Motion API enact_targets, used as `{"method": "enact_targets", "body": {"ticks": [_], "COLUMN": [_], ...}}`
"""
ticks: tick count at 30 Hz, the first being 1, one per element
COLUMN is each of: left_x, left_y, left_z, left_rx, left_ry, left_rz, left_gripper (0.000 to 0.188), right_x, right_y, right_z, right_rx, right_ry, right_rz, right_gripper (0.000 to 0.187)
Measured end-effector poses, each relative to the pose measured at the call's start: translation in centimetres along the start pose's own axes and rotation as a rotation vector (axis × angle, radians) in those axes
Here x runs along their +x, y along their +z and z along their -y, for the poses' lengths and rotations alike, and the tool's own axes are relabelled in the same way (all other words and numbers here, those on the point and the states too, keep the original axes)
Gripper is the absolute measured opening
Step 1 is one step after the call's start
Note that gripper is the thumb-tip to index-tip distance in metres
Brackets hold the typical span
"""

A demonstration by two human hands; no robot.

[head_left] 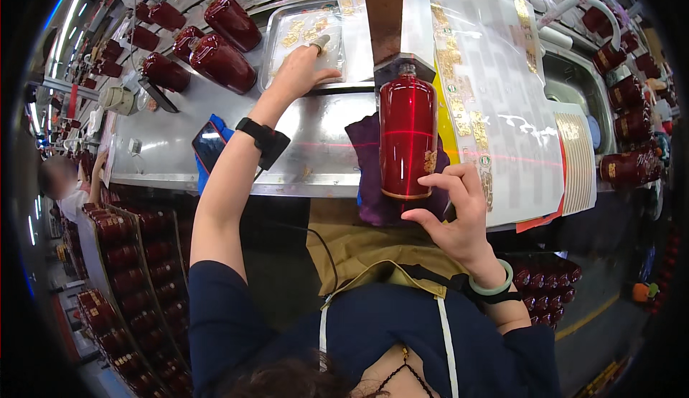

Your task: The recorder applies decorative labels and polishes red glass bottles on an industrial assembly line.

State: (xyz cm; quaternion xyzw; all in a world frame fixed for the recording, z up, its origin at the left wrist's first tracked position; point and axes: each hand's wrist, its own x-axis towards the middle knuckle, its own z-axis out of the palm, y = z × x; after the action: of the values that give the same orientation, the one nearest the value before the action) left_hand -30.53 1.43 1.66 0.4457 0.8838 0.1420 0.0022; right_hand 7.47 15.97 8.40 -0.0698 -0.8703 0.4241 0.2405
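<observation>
A glossy dark-red bottle (405, 125) is lying on a purple cloth (364, 168) near the front edge of a metal tabletop (165, 147). Its neck is pointing away from the person, toward a brown post (382, 14), and red light lines are crossing its body. The right hand (461, 208) is hovering at the bottle's base with its grip partly open: the index fingertip is reaching the lower side, the thumb is standing apart below; whether they are pressing the bottle, one cannot tell. The left hand (298, 71) is stretching over a metal tray (270, 57) holding gold decals (293, 33); its grip is opening wide at the thumb, though what its fingertips may be touching is unclear. White sheets (513, 122) bearing gold designs are lying to the right, and more red bottles (222, 64) are clustering to the left.
</observation>
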Motion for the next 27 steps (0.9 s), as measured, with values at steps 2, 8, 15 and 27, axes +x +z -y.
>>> {"method": "enact_targets", "body": {"ticks": [2, 8, 15, 27], "left_x": [0.0, 0.2, 1.7, -0.1], "left_y": [0.0, 0.8, -0.1, 0.0], "left_z": [0.6, 1.6, -0.7, -0.8], "left_rx": [-0.063, -0.078, 0.237, 0.231], "left_ry": [0.0, 0.049, 0.118, 0.046], "left_rz": [-0.031, -0.167, -0.105, -0.223], "left_gripper": [0.064, 0.039, 0.013, 0.023], "right_x": [-0.1, -0.4, -0.2, -1.2], "right_y": [0.1, 1.0, 3.2, 2.4], "right_z": [0.3, 0.7, 0.1, -2.0], "right_rx": [-0.02, -0.147, -0.447, -0.421], "right_ry": [-0.038, -0.129, -0.351, -0.325], "right_rz": [-0.004, 0.059, -0.023, -0.181], "right_gripper": [0.05, 0.051, 0.048, 0.056]}}
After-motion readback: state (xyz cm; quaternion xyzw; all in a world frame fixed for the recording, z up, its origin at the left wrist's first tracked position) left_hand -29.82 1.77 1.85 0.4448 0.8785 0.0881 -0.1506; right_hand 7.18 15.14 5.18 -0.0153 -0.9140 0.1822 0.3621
